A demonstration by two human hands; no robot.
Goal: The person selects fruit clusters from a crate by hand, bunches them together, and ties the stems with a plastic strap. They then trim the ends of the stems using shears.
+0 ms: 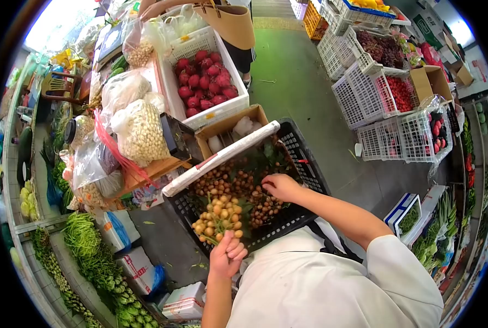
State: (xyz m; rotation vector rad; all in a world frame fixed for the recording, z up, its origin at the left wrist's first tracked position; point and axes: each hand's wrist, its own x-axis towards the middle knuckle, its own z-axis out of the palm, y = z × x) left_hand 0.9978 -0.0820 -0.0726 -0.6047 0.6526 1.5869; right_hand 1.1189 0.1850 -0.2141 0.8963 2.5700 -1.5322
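My left hand (pixel 227 255) is closed round the stems of a bunch of round yellow-brown fruit (pixel 220 217), held up over the near left part of a black plastic crate (pixel 316 177). Inside the crate lie smaller brown fruit (pixel 222 179) on stems with dark green leaves. Over the crate's right part, my right hand (pixel 281 187) reaches in with bent fingers at the brown fruit; its fingertips are pressed close together, and what they pinch is too small to make out. A long white roll (pixel 222 158) lies across the crate's far edge.
Beyond the crate are a cardboard box (pixel 231 122) and a white crate of red dragon fruit (pixel 244 102). Bagged goods (pixel 140 133) cover the left table. White crates (pixel 366 97) stand right. Leafy greens (pixel 91 246) lie lower left. A person with a tan bag (pixel 230 24) stands at the top.
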